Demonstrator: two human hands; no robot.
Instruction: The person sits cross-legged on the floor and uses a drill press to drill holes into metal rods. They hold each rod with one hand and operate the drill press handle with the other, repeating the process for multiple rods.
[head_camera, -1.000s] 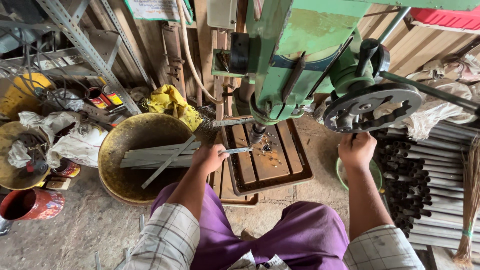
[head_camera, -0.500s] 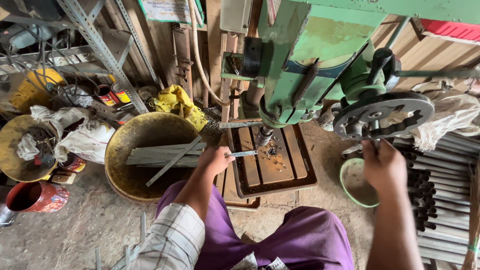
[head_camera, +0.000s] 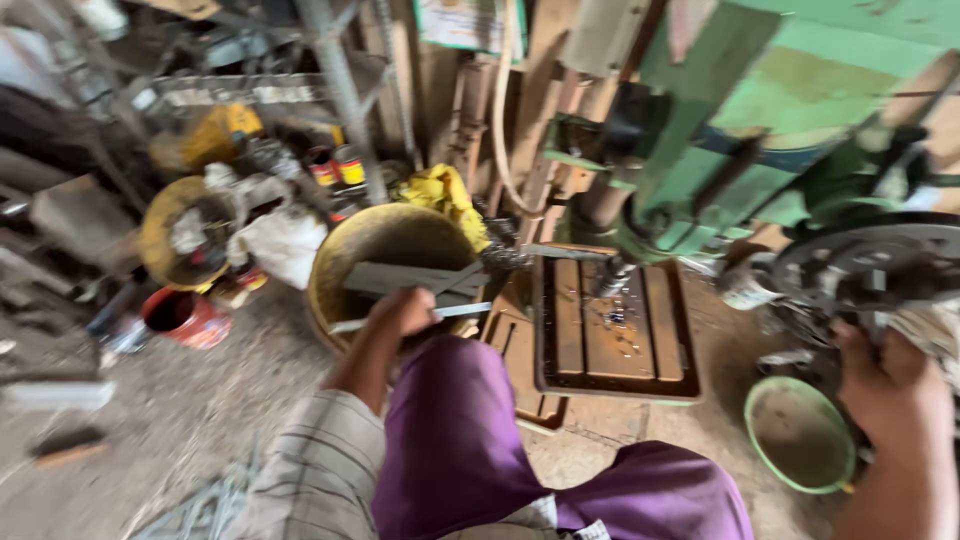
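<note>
My left hand (head_camera: 402, 312) grips a thin flat metal strip (head_camera: 462, 311) that points right, toward the slotted work table (head_camera: 612, 330) of a green drill press (head_camera: 720, 130). The strip's tip is short of the drill bit (head_camera: 612, 278), which hangs over the table. My right hand (head_camera: 890, 385) reaches up to the spoked feed wheel (head_camera: 865, 262) at the right of the machine; the picture is blurred, so I cannot tell if the fingers close on a spoke. My purple-clad knees (head_camera: 470, 440) fill the foreground.
A yellow basin (head_camera: 335, 262) behind my left hand holds several grey metal strips. A small green bowl (head_camera: 800, 433) sits on the floor at the right. A red pot (head_camera: 185, 317), another yellow basin (head_camera: 160, 228), rags and cans crowd the left.
The view has swung left and down and blurred. My left hand has drawn the strip back from the drill bit toward the basin. My right hand stays by the feed wheel.
</note>
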